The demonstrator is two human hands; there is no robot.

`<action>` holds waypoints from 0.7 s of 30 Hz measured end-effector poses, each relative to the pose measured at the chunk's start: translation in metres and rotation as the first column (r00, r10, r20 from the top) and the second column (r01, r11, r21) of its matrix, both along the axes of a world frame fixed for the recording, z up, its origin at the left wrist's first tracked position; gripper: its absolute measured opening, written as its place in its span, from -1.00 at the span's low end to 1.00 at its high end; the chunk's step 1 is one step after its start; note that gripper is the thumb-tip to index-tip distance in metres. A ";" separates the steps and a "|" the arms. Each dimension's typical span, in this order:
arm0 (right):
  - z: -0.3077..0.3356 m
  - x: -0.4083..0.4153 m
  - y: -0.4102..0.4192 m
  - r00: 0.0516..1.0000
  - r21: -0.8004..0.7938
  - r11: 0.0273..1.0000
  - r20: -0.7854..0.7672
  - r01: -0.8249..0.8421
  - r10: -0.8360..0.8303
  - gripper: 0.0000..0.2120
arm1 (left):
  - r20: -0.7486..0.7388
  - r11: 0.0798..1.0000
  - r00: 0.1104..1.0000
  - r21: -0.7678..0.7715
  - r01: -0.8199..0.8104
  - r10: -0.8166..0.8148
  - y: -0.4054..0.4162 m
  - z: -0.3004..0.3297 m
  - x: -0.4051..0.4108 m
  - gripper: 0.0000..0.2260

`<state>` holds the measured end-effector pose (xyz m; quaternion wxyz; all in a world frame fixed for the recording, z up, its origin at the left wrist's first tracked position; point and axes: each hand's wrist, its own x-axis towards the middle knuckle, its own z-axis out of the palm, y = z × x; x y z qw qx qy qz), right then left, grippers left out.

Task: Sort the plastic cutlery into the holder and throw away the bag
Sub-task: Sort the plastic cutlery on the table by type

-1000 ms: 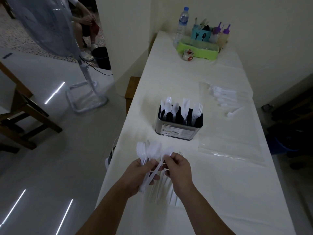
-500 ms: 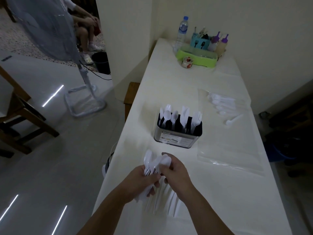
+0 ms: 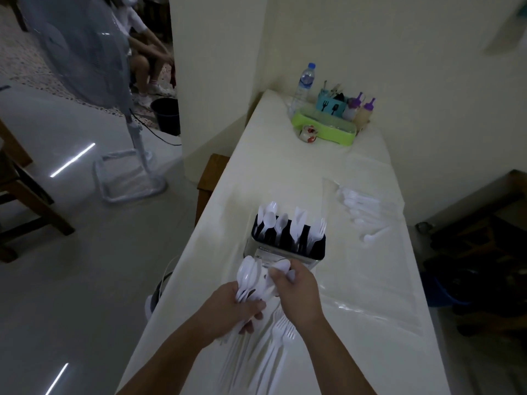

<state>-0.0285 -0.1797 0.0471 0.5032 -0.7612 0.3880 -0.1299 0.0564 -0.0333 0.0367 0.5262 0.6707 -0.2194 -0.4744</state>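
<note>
Head view looks down a long table (image 3: 285, 172) under a white cloth, with both hands low near its near left edge. The left hand (image 3: 228, 309) has its fingers curled round a bunch of white plastic spoons (image 3: 248, 277), bowls fanned upward, and the right hand (image 3: 296, 292) pinches at the top of the same bunch, its fingers bent over a spoon bowl. Just beyond the hands, almost touching the spoon tips, stands the holder (image 3: 288, 243), a dark-topped box with a metal wall, already carrying spoons on its left side and forks on its right; it sits about midway along the tabletop and blocks the straight line from the hands to the far end. Under the right wrist a loose row of forks (image 3: 281, 334) lies on the cloth, handles toward the near edge. The clear bag (image 3: 370, 252) lies flat along the right edge, beside the holder, with several pieces of white cutlery (image 3: 359, 206) at its far end. At the far right corner sit a green tray (image 3: 325, 129), a water bottle (image 3: 303, 84), a teal caddy (image 3: 330, 104) and two purple-capped squeeze bottles (image 3: 360, 108). Off the left edge a standing fan (image 3: 85, 52) rises from the floor, with a dark bucket (image 3: 166, 115) and a seated person (image 3: 142, 52) behind it.
</note>
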 end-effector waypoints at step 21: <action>0.078 0.012 -0.060 0.989 -0.057 0.995 -0.131 -0.080 0.072 -0.87 | 0.028 0.997 0.997 -0.025 -0.071 0.072 -0.047 0.031 0.022 -0.87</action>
